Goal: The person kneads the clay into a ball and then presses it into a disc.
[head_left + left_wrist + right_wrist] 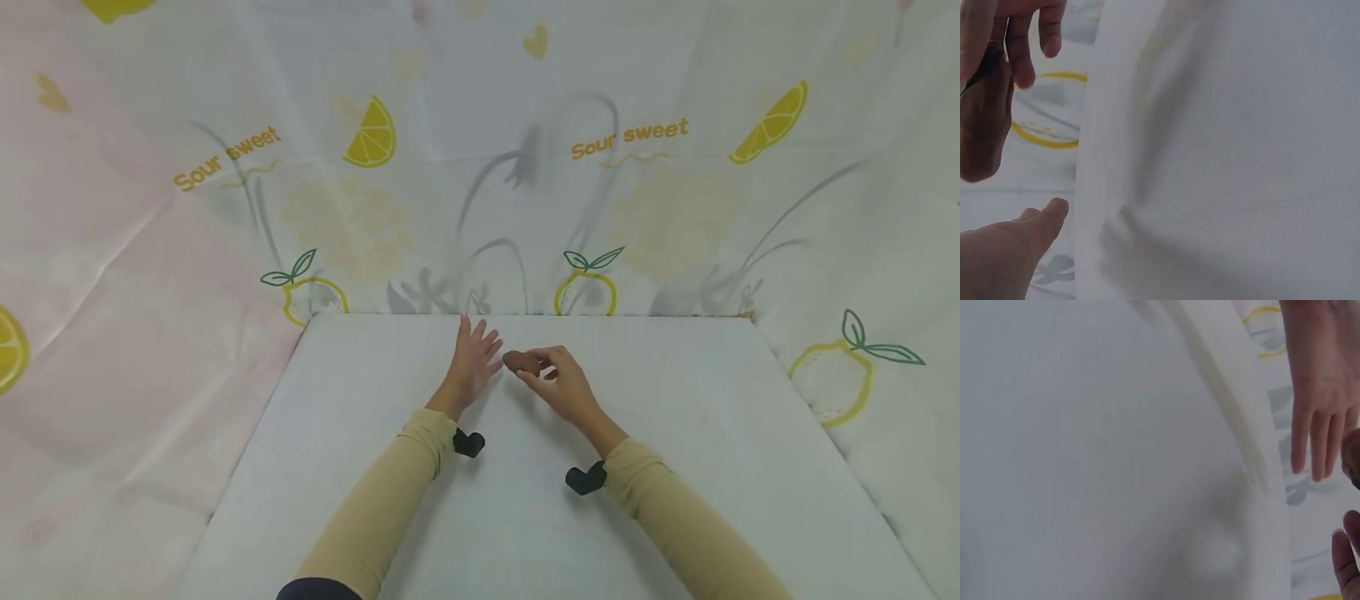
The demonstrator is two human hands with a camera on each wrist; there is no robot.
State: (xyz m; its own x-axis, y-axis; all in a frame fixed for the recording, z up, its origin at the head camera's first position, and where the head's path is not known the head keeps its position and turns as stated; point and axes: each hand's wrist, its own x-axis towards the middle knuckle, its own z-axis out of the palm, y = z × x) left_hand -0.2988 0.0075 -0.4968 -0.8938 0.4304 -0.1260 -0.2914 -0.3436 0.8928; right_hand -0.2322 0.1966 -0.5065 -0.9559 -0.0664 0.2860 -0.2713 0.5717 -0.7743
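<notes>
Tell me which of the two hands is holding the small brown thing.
The right hand: its fingers pinch the brown object. The left hand beside it is spread flat, holding nothing.

Bright, even light; wrist views blurred, washed-out.

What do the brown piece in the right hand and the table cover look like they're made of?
The brown piece, pinched by the right hand, looks matte and smooth, possibly wood or a soft sponge-like material; its dull, gloss-free surface leaves that open. The table cover appears to be white woven fabric: the left wrist view shows a fine weave and soft folds. The left hand lies open beside the piece.
</notes>
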